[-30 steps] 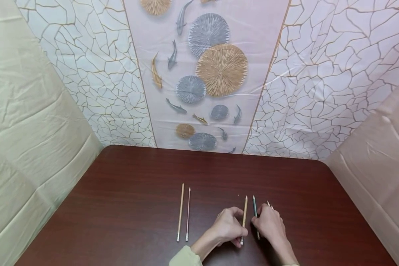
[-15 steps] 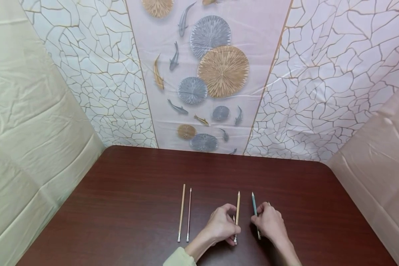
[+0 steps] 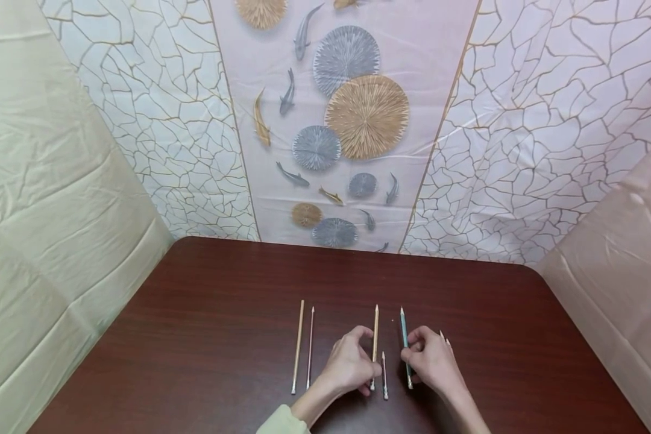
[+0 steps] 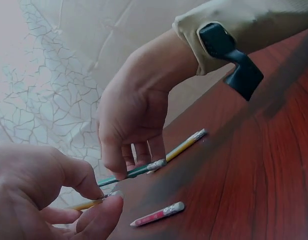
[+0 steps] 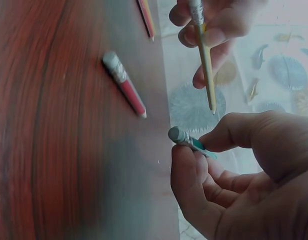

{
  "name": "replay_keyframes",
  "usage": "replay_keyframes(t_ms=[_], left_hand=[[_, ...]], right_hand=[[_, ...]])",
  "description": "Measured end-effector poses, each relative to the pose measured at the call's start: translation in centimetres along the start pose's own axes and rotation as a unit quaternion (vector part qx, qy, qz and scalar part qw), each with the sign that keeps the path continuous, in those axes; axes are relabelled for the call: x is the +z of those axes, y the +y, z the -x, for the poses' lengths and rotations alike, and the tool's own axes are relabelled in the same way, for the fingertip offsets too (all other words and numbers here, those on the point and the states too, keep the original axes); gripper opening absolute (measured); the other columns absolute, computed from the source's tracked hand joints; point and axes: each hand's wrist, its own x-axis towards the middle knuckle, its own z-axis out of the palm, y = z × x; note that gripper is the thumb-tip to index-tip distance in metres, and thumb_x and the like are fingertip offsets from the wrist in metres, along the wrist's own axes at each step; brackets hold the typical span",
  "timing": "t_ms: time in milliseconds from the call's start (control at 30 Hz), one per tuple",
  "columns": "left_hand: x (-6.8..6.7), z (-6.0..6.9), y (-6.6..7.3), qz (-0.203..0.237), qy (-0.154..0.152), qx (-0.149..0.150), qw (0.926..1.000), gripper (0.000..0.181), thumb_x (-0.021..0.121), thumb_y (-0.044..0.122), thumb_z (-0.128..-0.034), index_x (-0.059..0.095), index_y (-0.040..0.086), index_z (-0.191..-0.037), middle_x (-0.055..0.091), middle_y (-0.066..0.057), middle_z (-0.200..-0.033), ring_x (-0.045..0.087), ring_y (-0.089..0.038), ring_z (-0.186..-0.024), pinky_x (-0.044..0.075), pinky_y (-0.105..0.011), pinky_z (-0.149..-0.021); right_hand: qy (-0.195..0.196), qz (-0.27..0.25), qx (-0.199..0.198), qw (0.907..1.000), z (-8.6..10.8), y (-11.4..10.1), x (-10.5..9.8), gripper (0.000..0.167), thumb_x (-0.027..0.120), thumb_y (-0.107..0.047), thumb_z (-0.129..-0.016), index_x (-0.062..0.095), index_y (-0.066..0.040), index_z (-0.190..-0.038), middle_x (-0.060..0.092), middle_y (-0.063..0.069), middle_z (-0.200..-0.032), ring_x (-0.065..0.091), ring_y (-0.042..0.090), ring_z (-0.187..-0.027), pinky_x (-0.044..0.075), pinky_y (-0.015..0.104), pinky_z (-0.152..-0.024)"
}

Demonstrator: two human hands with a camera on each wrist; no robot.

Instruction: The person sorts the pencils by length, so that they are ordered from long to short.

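Note:
My left hand (image 3: 347, 364) pinches a yellow pencil (image 3: 376, 328), point away from me, between thumb and fingers. In the right wrist view that yellow pencil (image 5: 205, 65) hangs clear of the table. A green pencil (image 3: 404, 330) is pinched by my right hand (image 3: 435, 364); its eraser end (image 5: 178, 134) shows in the right wrist view. Between the hands a short red pencil (image 3: 384, 377) lies on the table, nearer the left hand. Pencil tips (image 3: 443, 337) peek out beyond the right hand, which hides the rest; the left wrist view shows a yellow pencil (image 4: 186, 145) there.
Left of my left hand, a long tan pencil (image 3: 298, 346) and a thin pink pencil (image 3: 310, 346) lie nearly parallel. The dark wooden table (image 3: 239, 283) ends at a patterned cloth backdrop (image 3: 325, 181). Plain cloth hangs at both sides.
My left hand has moved left with the yellow pencil, and the short red pencil has come into sight on its right. My right hand has shifted slightly left with the green pencil.

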Motion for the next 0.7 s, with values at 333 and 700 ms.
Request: replay_keyframes(t_ms=[333, 700], left_hand=[[-1.7, 0.8, -0.5, -0.059, 0.027, 0.016, 0.9977, 0.058, 0.069, -0.008, -0.0673, 0.056, 0.0, -0.123, 0.062, 0.0, -0.064, 0.053, -0.011, -0.033, 0.048, -0.03, -0.04], [-3.0, 1.2, -1.3, -0.175, 0.08, 0.046, 0.9803, 0.054, 0.072, -0.003, -0.0651, 0.059, 0.002, -0.118, 0.054, 0.013, -0.05, 0.049, -0.006, -0.03, 0.053, -0.03, -0.066]], right_hand=[[-0.005, -0.009, -0.007, 0.9999, 0.1, -1.1, 1.5, 0.023, 0.063, 0.003, -0.073, 0.057, 0.003, -0.095, 0.061, 0.004, -0.07, 0.059, 0.018, -0.043, 0.052, 0.033, -0.042], [-0.031, -0.024, 0.001, 0.9992, 0.3, -2.2, 3.0, 0.023, 0.062, 0.003, -0.073, 0.055, 0.002, -0.095, 0.061, 0.006, -0.071, 0.059, 0.02, -0.043, 0.052, 0.035, -0.043]])
